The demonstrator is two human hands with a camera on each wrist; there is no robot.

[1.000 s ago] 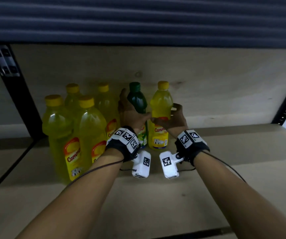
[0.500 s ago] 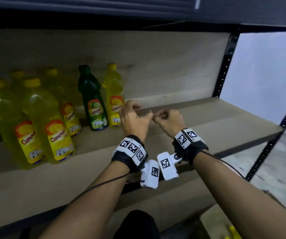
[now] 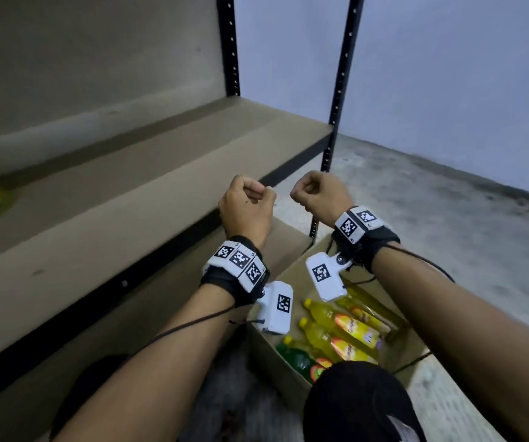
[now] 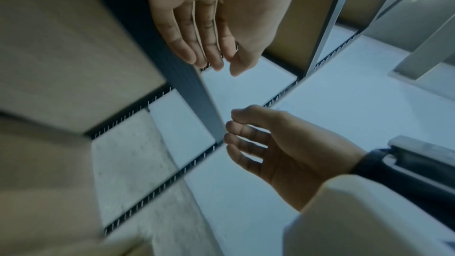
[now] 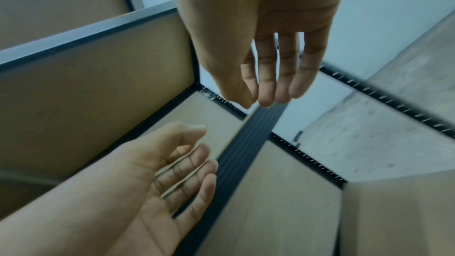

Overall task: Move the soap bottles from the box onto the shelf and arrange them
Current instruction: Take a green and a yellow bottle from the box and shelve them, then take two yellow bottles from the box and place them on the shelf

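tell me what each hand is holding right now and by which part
Nothing. The left hand and right hand hang loosely curled and hold nothing, above the cardboard box.

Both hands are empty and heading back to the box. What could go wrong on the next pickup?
1. The bottles lie packed on their sides in the box; grabbing one may drag its neighbours.
2. The left hand and right hand hang close together, so they may collide reaching in.
3. The shelf edge juts above the box; a lifted bottle might hit it.
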